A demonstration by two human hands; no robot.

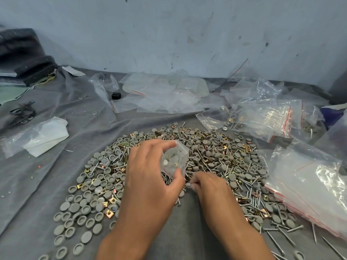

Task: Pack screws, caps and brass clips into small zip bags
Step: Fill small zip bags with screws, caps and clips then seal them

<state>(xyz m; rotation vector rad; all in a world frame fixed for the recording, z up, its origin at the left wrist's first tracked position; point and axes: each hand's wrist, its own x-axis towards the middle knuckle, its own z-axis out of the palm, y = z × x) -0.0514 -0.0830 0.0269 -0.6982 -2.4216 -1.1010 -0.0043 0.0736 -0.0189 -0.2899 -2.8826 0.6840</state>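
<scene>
- Left hand [150, 171] gripping small zip bag [174, 158] above the heap of parts [216, 156].
- Right hand [208, 184] at heap's near edge, fingertips pinching something small, unidentifiable.

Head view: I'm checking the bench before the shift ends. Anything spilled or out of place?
Nothing looks damaged. Screws, caps and clips lie in one loose pile on the grey cloth; a few screws have strayed toward the near edge.
</scene>
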